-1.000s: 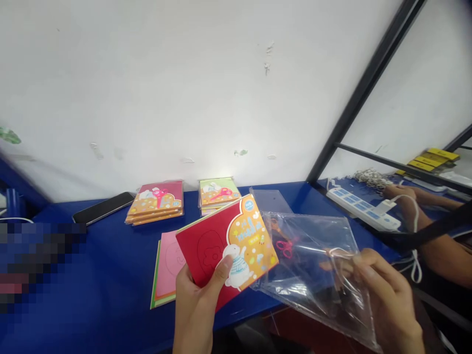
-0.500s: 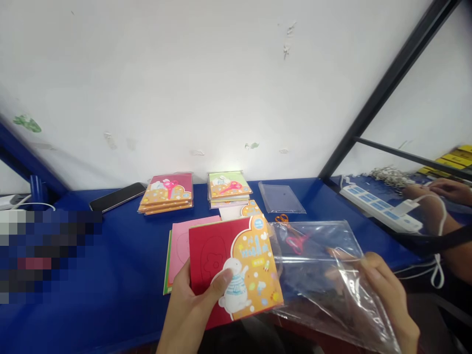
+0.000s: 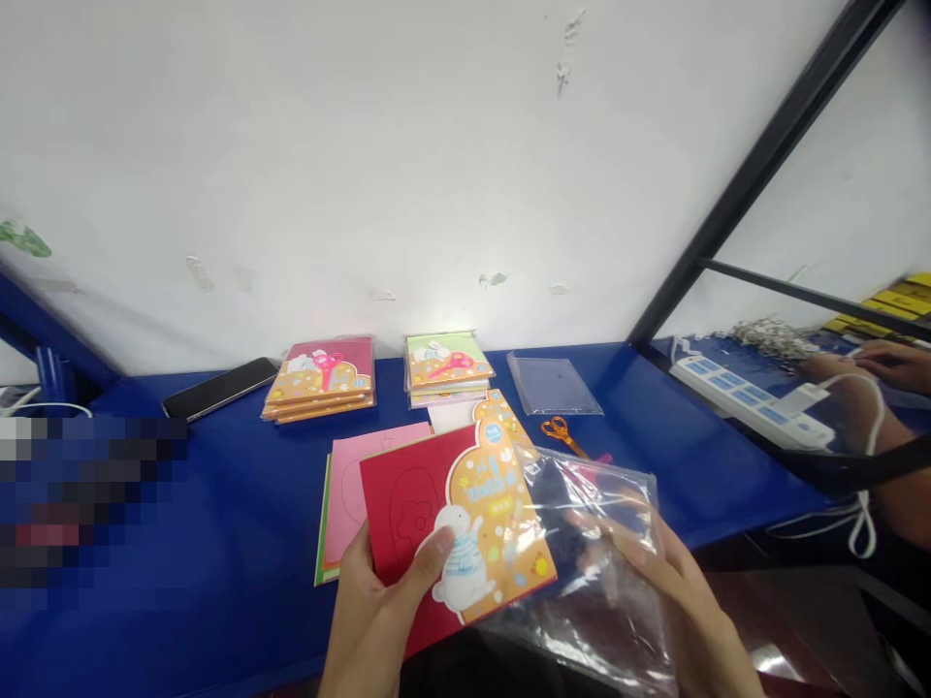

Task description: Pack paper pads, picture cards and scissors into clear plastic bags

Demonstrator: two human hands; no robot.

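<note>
Closer now, right hand grips plastic sleeve against left hand's pinched card; scissors behind.

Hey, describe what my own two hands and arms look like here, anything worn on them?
Both are bare: the left hand and right hand show no gloves, rings, watch or sleeves in view. Fingers are slender with short, unpainted nails. Forearms run off the bottom edge.

Left hand slides red booklet into clear bag.
</note>
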